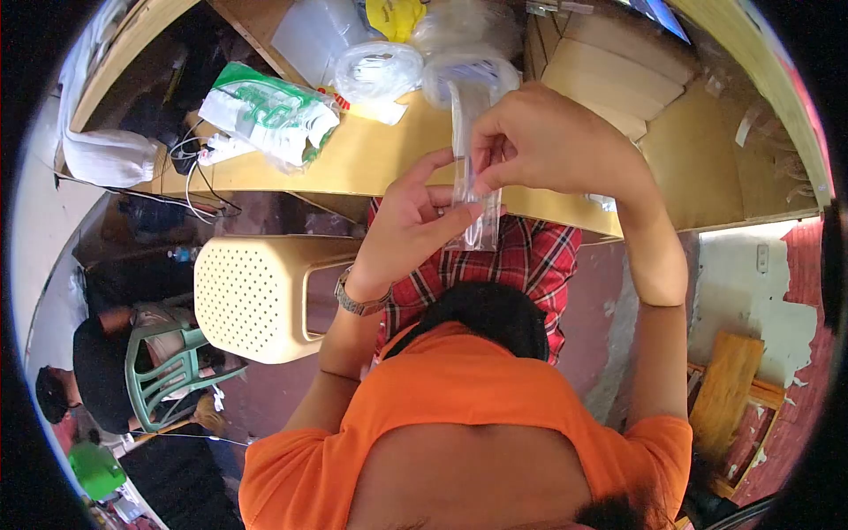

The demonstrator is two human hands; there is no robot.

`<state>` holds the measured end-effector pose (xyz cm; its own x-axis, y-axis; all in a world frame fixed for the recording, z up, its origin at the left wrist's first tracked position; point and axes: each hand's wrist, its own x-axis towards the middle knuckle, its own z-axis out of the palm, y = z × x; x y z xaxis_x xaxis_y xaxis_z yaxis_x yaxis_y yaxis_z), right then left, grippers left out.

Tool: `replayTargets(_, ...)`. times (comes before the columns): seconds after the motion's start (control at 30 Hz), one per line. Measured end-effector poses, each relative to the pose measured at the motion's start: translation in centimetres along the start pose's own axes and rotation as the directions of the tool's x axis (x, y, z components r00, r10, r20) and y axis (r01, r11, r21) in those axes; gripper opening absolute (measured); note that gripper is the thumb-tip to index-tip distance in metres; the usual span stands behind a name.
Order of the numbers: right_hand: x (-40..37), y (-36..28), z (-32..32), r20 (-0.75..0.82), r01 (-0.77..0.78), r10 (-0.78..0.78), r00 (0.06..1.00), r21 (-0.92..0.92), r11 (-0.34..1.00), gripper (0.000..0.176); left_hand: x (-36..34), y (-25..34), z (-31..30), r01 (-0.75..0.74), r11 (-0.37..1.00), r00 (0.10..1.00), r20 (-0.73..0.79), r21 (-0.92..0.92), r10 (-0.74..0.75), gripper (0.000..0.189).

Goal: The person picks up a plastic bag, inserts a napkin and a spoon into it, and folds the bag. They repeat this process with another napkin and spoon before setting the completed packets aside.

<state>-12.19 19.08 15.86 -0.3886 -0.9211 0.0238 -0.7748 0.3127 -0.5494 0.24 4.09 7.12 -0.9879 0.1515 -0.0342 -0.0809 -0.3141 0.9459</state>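
A long, narrow clear plastic bag (480, 234) is held upright in front of my lap, at the table's near edge. My left hand (413, 219), with a metal watch at the wrist, grips its lower part between thumb and fingers. From the other side, my right hand (552, 141) pinches the bag's middle with thumb and fingertips together. Whether something thin is inside the bag there, I cannot tell. Just beyond the bag's upper end lies a round bundle of clear plastic (473, 75).
On the wooden table (371, 163) lie a green-and-white plastic pack (265, 110), another clear bundle (378, 71), a yellow bag (395, 18) and a cardboard box (609, 79). A beige stool (247, 296) stands at left. Behind it, a person (102, 371) is near a green chair (163, 375).
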Motion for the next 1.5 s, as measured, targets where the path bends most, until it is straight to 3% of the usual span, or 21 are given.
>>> replayTargets(0.47, -1.3, -1.1, 1.5, -0.177, -0.031, -0.013, 0.984, -0.245, 0.969, 0.016, -0.3, 0.8, 0.6, -0.021, 0.999, 1.0, -0.02, 0.039, 0.022, 0.056)
replayTargets(0.77, -2.5, -1.7, 1.8, -0.184, -0.021, -0.017, 0.983, -0.203, 0.979, 0.011, -0.5, 0.8, 1.8, 0.03, 0.998, 0.997, -0.077, 0.05, -0.026, 0.055)
replayTargets(0.87, -2.9, -1.5, 2.2, -0.211, -0.079, 0.022, 0.977, -0.264, 0.961, 0.009, -0.4, 0.3, 2.2, 0.024, 0.998, 0.997, -0.079, 0.055, -0.02, 0.057)
replayTargets(0.97, -3.7, -1.4, 3.0, -0.243, -0.084, -0.001, 0.97, -0.341, 0.936, 0.013, -0.2, -0.5, 2.0, 0.003, 0.993, 0.998, -0.067, 0.118, 0.005, 0.06)
replayTargets(1.07, -4.1, -1.8, 3.3, -0.333, -0.019, -0.124, 0.935, -0.395, 0.919, 0.009, -0.1, -0.8, 2.0, 0.024, 0.988, 0.999, -0.047, 0.152, -0.017, 0.063)
replayTargets(1.4, -4.2, -2.3, 4.2, -0.29, -0.089, -0.086, 0.953, -0.542, 0.836, 0.007, 0.4, -3.3, 1.1, 0.013, 0.958, 1.0, -0.022, 0.287, -0.007, 0.067)
replayTargets(1.5, -3.9, -1.8, 4.9, -0.299, -0.1, -0.071, 0.952, -0.521, 0.848, 0.005, 0.7, -3.7, 1.4, -0.028, 0.979, 0.998, -0.055, 0.2, 0.04, 0.068)
